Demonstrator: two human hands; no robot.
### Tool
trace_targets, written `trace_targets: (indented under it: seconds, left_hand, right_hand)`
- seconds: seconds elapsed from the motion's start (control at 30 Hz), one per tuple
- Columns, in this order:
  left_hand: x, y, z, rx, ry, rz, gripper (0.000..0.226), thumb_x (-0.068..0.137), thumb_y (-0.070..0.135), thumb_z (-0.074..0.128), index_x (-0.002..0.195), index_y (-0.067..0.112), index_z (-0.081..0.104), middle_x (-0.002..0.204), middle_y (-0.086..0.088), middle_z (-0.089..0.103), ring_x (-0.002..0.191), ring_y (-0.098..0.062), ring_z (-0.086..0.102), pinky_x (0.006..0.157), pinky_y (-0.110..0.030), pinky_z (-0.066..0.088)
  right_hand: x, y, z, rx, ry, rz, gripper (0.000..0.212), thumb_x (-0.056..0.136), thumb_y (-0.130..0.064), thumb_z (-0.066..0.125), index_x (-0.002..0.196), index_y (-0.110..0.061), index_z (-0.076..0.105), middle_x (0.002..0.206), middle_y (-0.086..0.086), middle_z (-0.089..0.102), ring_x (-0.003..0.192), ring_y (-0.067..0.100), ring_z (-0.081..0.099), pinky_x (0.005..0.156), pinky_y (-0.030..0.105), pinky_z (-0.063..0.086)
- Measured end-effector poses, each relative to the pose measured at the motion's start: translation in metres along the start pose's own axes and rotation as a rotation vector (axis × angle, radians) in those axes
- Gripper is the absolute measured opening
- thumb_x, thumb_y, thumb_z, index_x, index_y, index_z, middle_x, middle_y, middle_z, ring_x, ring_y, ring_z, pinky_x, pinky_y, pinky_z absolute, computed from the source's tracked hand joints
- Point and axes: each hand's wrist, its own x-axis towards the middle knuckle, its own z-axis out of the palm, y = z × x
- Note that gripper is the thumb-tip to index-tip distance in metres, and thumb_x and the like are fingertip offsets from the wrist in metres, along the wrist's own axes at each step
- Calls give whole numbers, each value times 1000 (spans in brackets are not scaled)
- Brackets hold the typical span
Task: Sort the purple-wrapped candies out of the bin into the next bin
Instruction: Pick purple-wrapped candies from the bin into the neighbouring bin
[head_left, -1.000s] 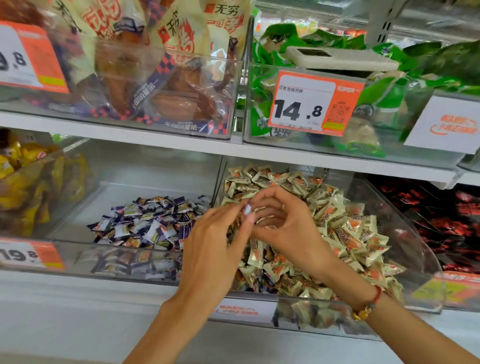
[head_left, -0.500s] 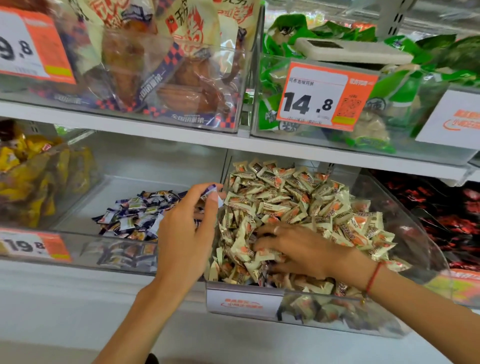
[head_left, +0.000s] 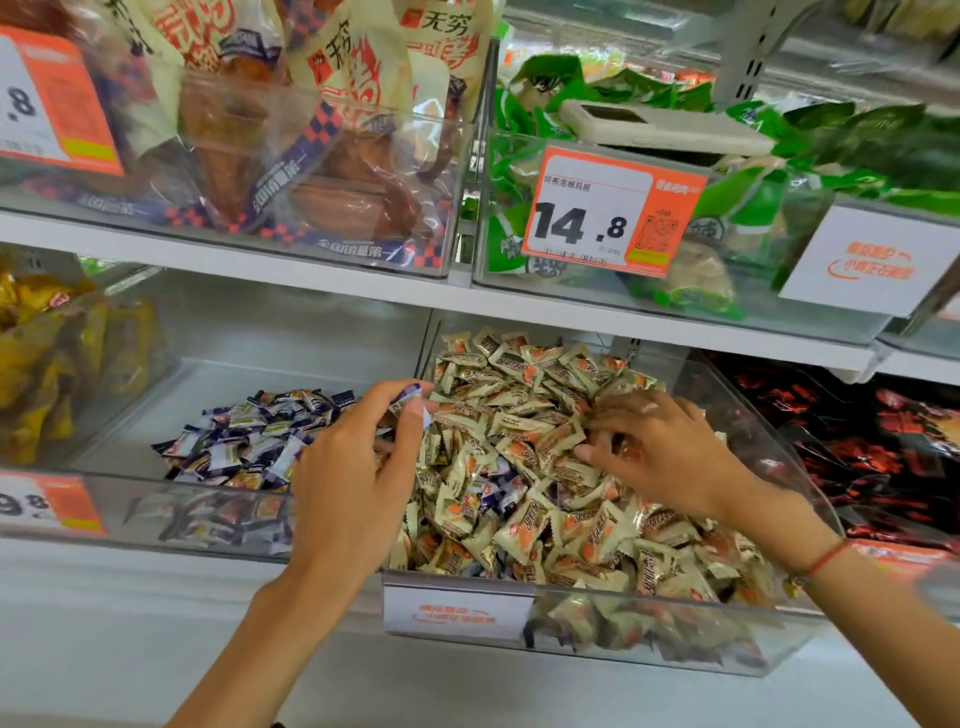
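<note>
My left hand (head_left: 353, 478) pinches a purple-wrapped candy (head_left: 410, 400) over the wall between the bins. My right hand (head_left: 660, 452) digs curled fingers into the gold candies (head_left: 519, 525); its grip I cannot tell. Beyond lies the purple pile (head_left: 249, 441).

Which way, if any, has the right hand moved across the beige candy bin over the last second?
Yes. The right hand went from meeting the left hand to lying further right in the beige candy bin.
</note>
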Motion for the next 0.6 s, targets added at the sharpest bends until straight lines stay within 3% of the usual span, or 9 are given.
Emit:
trace_targets:
  seconds: [0.07,0.17,0.23,0.27,0.43,0.5,0.6]
  left_hand:
    - [0,2,1,-10,4,-7,23,95,48,38,107,41,57,78,16,67,49,9,52,41,-12,34]
    - [-1,2,1,-5,11,-11,31,93,49,36,107,37,61,79,16,68,51,6,53,39,-15,31]
    - [-1,1,2,20,13,-8,27,97,51,37,107,40,59,76,15,67,49,-3,54,40,-14,24]
    - [0,0,2,28,15,-5,25,97,52,37,106,42,58,74,15,67,48,-7,54,41,-17,26]
    - [-1,-3,3,8,2,3,30,92,55,33,107,45,56,75,16,66,49,-9,57,43,-29,43]
    - [-1,-2,2,13,-11,18,33,95,49,36,110,35,62,73,12,67,50,-9,55,41,-18,38]
    - [0,-1,3,59,-21,12,28,99,39,42,112,27,64,75,11,66,56,-6,55,44,-19,38]
  right_hand:
    - [-1,-9,0,14,41,-54,81,80,-83,10,123,-37,61,138,-8,51,132,17,39,111,44,29]
    - [2,-39,0,193,129,-198,40,96,-51,40,116,-29,66,114,-9,66,102,6,58,92,25,48]
    - [9,-60,5,296,87,-252,29,97,-40,49,111,-25,70,102,-10,71,82,0,63,77,20,54]
    - [12,-67,8,315,41,-266,28,96,-40,52,112,-24,70,103,-9,72,82,0,65,77,21,54]
    - [15,-63,23,122,-321,-288,38,83,-52,67,115,-32,62,128,-6,57,121,17,51,98,35,41]
    - [8,-51,23,187,-363,-319,37,78,-54,69,113,-43,61,143,-6,46,133,19,39,112,43,31]
    - [3,-41,24,182,-340,-333,38,78,-49,71,115,-48,62,147,-5,41,135,20,33,112,42,29]
